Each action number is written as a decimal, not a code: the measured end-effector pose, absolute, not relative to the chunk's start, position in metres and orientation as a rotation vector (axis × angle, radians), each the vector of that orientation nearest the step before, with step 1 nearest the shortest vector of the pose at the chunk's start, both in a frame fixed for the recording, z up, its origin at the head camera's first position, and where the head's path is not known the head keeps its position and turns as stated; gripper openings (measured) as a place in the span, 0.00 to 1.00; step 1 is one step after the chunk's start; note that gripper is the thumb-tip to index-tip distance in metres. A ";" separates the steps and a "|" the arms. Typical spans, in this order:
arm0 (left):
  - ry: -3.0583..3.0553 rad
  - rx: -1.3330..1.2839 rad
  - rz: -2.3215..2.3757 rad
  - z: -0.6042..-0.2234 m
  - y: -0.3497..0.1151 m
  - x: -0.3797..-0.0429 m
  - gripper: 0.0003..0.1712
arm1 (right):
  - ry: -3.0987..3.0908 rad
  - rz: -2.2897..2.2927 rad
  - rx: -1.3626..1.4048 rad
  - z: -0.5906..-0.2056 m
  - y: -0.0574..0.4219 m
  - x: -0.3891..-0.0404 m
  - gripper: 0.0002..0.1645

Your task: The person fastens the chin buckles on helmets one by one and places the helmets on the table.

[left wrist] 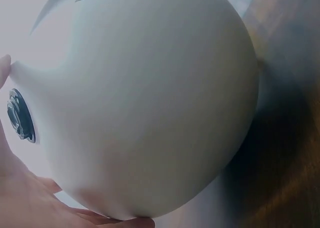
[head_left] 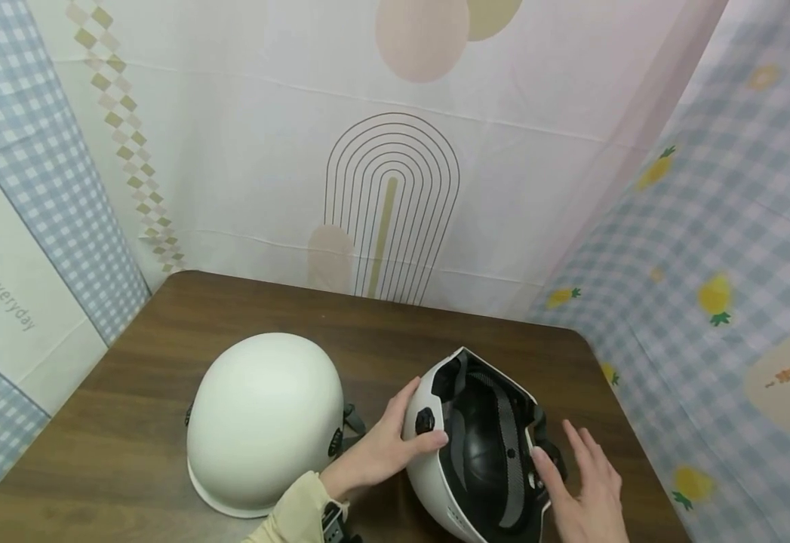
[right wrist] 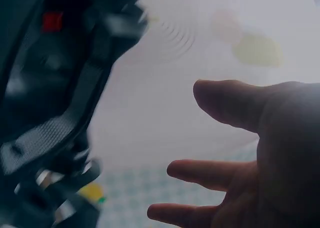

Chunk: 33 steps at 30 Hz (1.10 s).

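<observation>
A white helmet (head_left: 428, 483) lies tipped on the table in the head view, its black padded inside facing up and to the right. My left hand (head_left: 384, 446) holds it from the left, thumb at the rim near a black round fitting and fingers against the shell. In the left wrist view, the fingers (left wrist: 135, 222) touch the smooth white shell (left wrist: 150, 103). To the right of this helmet is my right hand (head_left: 588, 490), fingers spread. The right wrist view shows that hand (right wrist: 280, 153) apart from the dark lining (right wrist: 45, 88), with nothing in its grasp.
A second white helmet (head_left: 265, 422) sits dome up on the brown wooden table (head_left: 116, 452), left of my left hand, with a dark strap (head_left: 352, 418) at its right side. A patterned white cloth (head_left: 252, 173) hangs behind the table, and blue checked cloth (head_left: 673, 249) at the right.
</observation>
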<state>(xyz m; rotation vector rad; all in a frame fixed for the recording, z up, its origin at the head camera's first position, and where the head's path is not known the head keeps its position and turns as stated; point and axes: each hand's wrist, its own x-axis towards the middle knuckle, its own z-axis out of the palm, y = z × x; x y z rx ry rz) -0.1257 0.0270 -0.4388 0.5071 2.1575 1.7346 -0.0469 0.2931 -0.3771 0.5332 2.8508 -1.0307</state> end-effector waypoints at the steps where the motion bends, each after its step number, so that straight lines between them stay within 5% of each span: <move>1: 2.154 0.511 1.737 -0.439 0.027 -0.126 0.55 | 2.828 -1.021 0.553 -0.381 0.298 -0.049 0.52; 23: 2.027 0.462 1.820 -0.440 0.014 -0.128 0.48 | 2.638 -1.049 0.520 -0.412 0.290 -0.068 0.63; 33: 2.117 0.377 1.860 -0.442 0.015 -0.131 0.48 | 2.649 -1.051 0.474 -0.412 0.292 -0.070 0.60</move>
